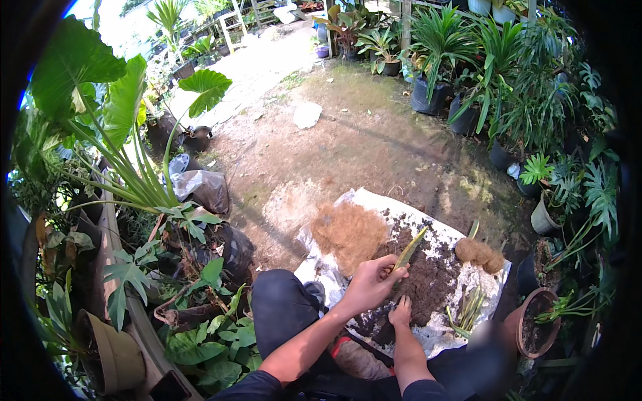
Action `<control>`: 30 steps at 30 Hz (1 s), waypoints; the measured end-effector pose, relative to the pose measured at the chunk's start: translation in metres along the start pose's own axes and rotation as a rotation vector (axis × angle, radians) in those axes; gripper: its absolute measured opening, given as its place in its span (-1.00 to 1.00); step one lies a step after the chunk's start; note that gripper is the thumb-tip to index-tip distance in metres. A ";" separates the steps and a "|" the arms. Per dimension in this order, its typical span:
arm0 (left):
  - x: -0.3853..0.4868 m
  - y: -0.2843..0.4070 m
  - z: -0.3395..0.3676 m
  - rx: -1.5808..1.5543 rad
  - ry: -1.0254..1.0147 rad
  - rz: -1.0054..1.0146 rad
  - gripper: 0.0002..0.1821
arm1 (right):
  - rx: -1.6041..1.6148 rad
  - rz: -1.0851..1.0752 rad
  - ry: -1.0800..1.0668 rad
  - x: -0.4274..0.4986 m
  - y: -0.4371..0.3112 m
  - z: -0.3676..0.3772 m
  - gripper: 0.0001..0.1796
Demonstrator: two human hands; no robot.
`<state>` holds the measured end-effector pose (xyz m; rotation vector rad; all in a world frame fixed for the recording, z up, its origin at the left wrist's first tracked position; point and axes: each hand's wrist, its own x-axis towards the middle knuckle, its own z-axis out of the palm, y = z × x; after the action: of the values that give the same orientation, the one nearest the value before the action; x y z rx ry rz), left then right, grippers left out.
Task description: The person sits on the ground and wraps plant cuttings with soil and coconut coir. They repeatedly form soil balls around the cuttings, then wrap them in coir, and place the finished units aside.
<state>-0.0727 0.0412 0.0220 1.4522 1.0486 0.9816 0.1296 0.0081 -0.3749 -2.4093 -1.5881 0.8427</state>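
Note:
My left hand (372, 283) grips a snake plant leaf cutting (412, 245), green with yellowish edges, tilted up and to the right. Just below it, my right hand (400, 315) reaches down to a heap of dark potting soil (429, 290). Its fingertips touch the soil, and whether they hold any is hidden. The soil lies on a white plastic sack (484, 285). Brown coconut fibre (346, 233) spreads over the sack's far left part. Fibre-wrapped balls (479, 254) sit near its right edge, with more leaf cuttings (467, 313) nearer to me.
A terracotta-coloured pot (519, 321) stands to the right of the sack. Potted plants in black bags (430, 95) line the right side. On the left are a large-leaved plant (145, 165), a tan pot (118, 353) and a curved ledge (118, 250). Bare ground (351, 150) stretches ahead.

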 end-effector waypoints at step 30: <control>0.005 0.007 -0.007 -0.073 0.110 -0.109 -0.77 | -0.468 -0.496 -0.146 0.005 -0.041 0.010 -0.52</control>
<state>-0.0778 0.0472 0.0296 1.2805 1.1479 1.0196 0.0928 0.0281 -0.3687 -2.0632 -2.5296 0.6094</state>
